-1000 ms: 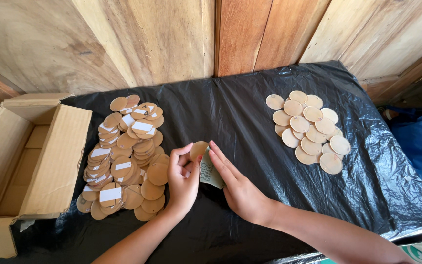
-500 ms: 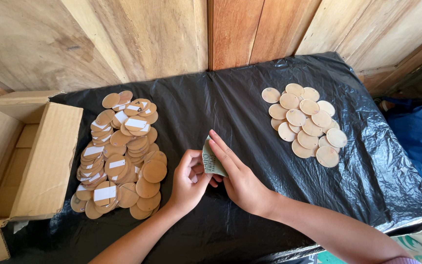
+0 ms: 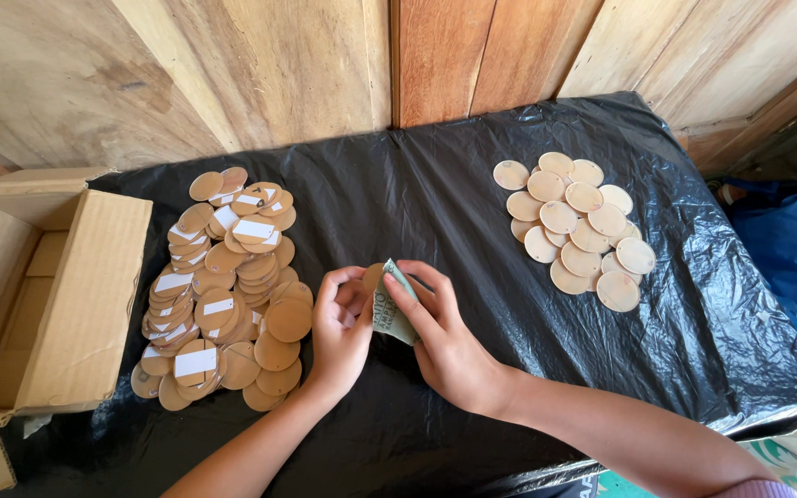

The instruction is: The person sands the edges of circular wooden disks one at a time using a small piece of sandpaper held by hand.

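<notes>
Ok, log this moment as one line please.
left hand: holds round wooden disc | right hand: rubs green pad on it | left pile: labelled discs | right pile: plain discs | cardboard box: open

Two hands were in view, a left hand (image 3: 341,325) and a right hand (image 3: 443,339), sharing one wooden disc (image 3: 373,277) and one small greenish pad (image 3: 391,309) between them. One open cardboard box (image 3: 43,304) sat at the left. Two groups of discs lay on one black plastic sheet (image 3: 435,203): a heaped pile (image 3: 223,286) too overlapped to count exactly, several dozen, and a flat cluster (image 3: 578,231) of about sixteen.
</notes>
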